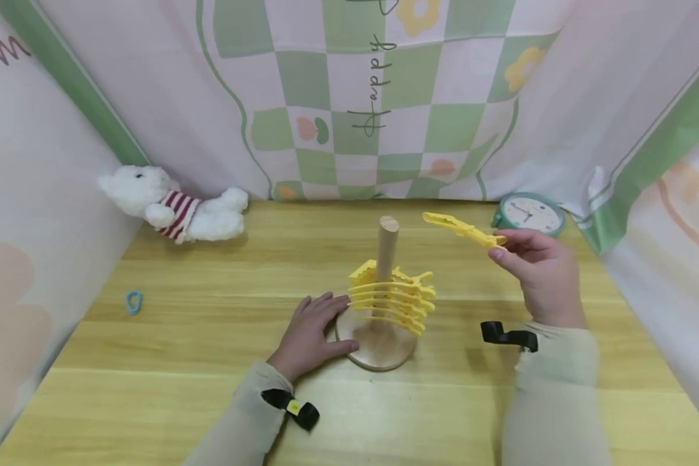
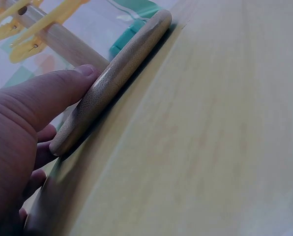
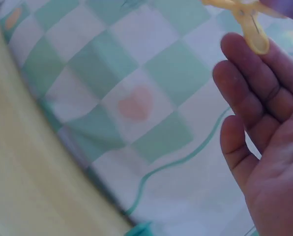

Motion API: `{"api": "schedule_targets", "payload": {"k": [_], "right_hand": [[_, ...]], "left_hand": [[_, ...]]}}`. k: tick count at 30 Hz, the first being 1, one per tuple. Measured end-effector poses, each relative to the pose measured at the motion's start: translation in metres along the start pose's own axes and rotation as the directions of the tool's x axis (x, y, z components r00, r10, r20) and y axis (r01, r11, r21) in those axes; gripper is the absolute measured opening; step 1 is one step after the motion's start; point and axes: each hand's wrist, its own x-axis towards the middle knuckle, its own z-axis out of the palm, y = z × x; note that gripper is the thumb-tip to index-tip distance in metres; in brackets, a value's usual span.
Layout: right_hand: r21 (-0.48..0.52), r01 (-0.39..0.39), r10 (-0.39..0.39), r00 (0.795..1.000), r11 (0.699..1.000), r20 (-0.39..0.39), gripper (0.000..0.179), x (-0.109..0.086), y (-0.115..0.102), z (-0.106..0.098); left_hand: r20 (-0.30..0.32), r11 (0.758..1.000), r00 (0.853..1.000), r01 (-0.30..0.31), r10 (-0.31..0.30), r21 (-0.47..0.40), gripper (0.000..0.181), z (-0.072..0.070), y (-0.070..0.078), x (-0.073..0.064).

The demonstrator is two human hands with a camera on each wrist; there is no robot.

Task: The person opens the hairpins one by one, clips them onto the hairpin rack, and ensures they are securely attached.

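My right hand [image 1: 550, 278] pinches the tail end of a yellow clothespin [image 1: 463, 230] between thumb and forefinger, raised above the table to the right of a wooden stand. In the right wrist view the hand's other fingers [image 3: 249, 93] extend loosely below the clothespin [image 3: 254, 34]. The stand has an upright dowel [image 1: 387, 243] on a round base [image 1: 378, 353]. Several yellow clothespins [image 1: 390, 294] sit stacked along the dowel. My left hand [image 1: 311, 333] rests at the base's left side, thumb on its top and forefinger along the rim.
A white plush toy [image 1: 180, 204] in a striped top lies at the back left. Back right is a green clock [image 1: 530, 213]. A small blue ring [image 1: 133, 301] lies on the left of the table [image 1: 210, 362]. A checked curtain [image 1: 355, 84] hangs behind.
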Motion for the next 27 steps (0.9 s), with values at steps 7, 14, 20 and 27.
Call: {"api": "schedule_targets", "payload": {"k": [7, 14, 20, 27], "right_hand": [[0.018, 0.088, -0.089, 0.992, 0.996, 0.091, 0.027, -0.009, -0.024, 0.009], [-0.016, 0.128, -0.123, 0.975, 0.992, 0.186, 0.028, -0.016, -0.036, 0.018], [-0.038, 0.152, -0.137, 0.954, 0.988, 0.268, 0.030, -0.020, -0.039, 0.025], [-0.057, 0.171, -0.143, 0.934, 0.984, 0.326, 0.031, -0.021, -0.038, 0.036]], "left_hand": [[-0.005, 1.000, 1.000, -0.003, 0.003, -0.010, 0.081, -0.001, 0.000, 0.000], [-0.007, 1.000, 1.000, -0.003, 0.003, -0.011, 0.081, 0.001, -0.001, 0.000], [-0.005, 1.000, 1.000, 0.001, -0.001, -0.008, 0.081, 0.001, -0.001, 0.000], [-0.003, 1.000, 1.000, 0.003, -0.004, -0.017, 0.081, 0.000, 0.000, 0.000]]}}
